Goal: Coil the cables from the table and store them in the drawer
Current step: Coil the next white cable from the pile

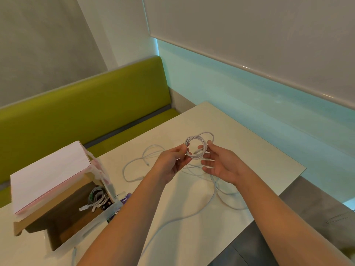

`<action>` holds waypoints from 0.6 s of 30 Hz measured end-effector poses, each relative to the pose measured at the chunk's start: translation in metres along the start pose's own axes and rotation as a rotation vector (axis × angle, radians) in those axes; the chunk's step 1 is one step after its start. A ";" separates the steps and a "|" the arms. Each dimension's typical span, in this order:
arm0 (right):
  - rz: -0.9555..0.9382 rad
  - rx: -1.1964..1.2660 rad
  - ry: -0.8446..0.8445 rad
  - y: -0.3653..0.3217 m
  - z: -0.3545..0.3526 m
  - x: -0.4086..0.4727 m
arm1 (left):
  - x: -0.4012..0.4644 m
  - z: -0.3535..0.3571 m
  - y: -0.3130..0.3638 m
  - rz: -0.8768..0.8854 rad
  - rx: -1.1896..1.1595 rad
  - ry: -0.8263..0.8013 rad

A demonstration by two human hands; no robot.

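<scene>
Right now, two hands hold a white cable coil (196, 148) up above the pale table (259, 150). The left hand (172, 163) pinches one side of the coil with its thumb and fingers. The right hand (221, 164) is mostly open, with its fingers spread and its fingertips touching the other side of the coil. More loose white cable (138, 166) lies in big loops on the table under the hands. To the left, an open drawer (80, 214) holds some coiled cables (97, 197) with a plug showing. A white box (48, 175) sits above the drawer. A green bench (76, 108) is behind the table.
</scene>
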State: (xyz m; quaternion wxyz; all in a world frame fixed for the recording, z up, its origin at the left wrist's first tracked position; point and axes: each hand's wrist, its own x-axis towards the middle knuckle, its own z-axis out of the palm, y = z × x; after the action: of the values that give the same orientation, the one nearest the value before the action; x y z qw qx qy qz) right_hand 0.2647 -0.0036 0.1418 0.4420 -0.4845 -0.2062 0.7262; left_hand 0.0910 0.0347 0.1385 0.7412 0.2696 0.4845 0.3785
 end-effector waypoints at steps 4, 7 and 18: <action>0.044 0.019 -0.096 -0.001 0.007 -0.005 | 0.003 0.003 -0.002 0.067 0.014 0.066; 0.022 -0.082 -0.061 -0.001 0.009 -0.005 | 0.005 0.004 -0.005 0.092 0.022 0.080; 0.010 -0.356 0.020 0.004 0.008 -0.004 | 0.009 0.017 -0.007 0.166 0.002 0.193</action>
State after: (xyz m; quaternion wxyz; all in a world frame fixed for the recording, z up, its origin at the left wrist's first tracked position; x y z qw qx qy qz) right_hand 0.2566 -0.0078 0.1442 0.3479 -0.5632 -0.3246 0.6756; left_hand 0.1108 0.0368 0.1348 0.6570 0.2718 0.5300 0.4622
